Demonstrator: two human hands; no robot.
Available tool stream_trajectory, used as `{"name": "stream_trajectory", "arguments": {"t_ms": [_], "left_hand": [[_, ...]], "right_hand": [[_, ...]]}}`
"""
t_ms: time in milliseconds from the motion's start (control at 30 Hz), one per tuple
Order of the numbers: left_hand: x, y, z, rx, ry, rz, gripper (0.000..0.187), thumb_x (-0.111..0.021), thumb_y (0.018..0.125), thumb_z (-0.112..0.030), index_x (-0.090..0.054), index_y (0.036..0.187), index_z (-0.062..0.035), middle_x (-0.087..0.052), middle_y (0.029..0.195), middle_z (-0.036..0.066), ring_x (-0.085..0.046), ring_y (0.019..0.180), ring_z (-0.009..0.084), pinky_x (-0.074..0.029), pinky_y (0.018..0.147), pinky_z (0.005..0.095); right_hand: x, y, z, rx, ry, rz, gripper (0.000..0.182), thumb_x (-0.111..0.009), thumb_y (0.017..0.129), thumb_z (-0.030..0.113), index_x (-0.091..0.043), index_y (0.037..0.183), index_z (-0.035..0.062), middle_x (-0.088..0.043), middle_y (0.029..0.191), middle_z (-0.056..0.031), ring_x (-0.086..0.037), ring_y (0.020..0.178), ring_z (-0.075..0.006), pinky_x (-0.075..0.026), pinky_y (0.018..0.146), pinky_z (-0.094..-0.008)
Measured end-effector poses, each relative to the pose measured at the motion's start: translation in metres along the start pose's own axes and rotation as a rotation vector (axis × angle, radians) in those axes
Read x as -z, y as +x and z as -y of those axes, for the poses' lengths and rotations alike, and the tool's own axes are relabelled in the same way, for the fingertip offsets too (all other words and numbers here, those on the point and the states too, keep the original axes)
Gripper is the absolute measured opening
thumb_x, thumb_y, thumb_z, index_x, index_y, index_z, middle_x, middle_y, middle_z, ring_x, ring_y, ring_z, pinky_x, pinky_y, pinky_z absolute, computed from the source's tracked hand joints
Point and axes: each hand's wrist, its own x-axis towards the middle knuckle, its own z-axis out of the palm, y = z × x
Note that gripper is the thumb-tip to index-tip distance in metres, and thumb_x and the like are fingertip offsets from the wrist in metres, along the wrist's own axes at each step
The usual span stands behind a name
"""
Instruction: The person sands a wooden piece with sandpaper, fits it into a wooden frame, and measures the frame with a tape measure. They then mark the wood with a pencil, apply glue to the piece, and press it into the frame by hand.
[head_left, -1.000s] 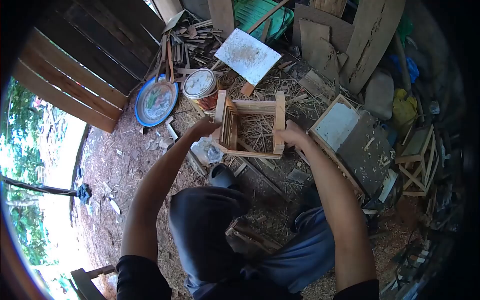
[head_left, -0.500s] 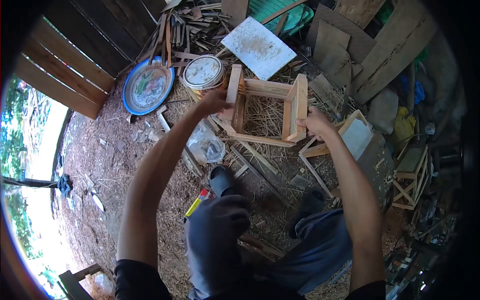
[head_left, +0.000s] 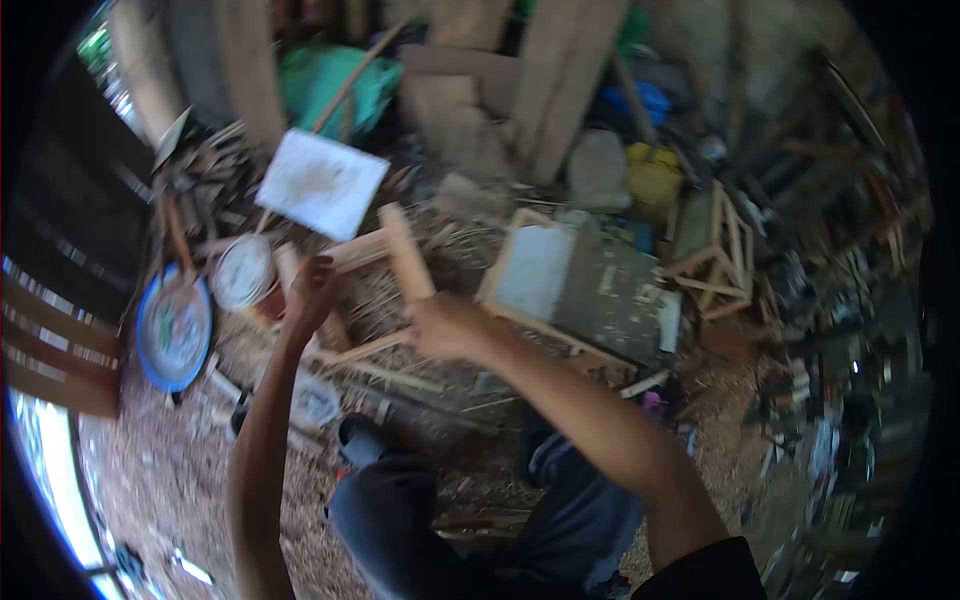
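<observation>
A small open wooden frame (head_left: 407,257) of pale boards stands on the ground in front of me, over scattered wood shavings. On its left board rests my left hand (head_left: 312,293), fingers curled around the edge, though motion blur softens the detail. My right hand (head_left: 442,326) is closed on the near lower end of the right board. Beside the left board stands a round tub (head_left: 246,272) with a whitish lid.
A white board (head_left: 323,183) lies behind the frame, and a blue-rimmed tray (head_left: 174,328) sits at the left. To the right are a wooden-edged panel (head_left: 540,262) and a small slatted wooden structure (head_left: 712,262). A clear plastic bag (head_left: 313,400) lies near my foot.
The view has swung to the right, so the surroundings appear shifted left and the picture is blurred. Both hands stay at the wooden frame.
</observation>
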Motion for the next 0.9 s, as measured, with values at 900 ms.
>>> {"name": "stream_trajectory", "arguments": {"t_ms": [900], "left_hand": [[-0.212,-0.009,-0.143,0.368,0.34,0.472,0.038,-0.061,0.083,-0.019,-0.053,0.117,-0.0044,-0.063,0.101,0.02,-0.062,0.091,0.0328,-0.048,0.078,0.0393]], "right_hand": [[0.003,-0.216,-0.175,-0.923,0.74,-0.666,0.053,-0.056,0.082,0.012,-0.038,0.131,0.0009,-0.036,0.13,-0.0256,-0.034,0.123,-0.0396,-0.028,0.101,-0.0533]]}}
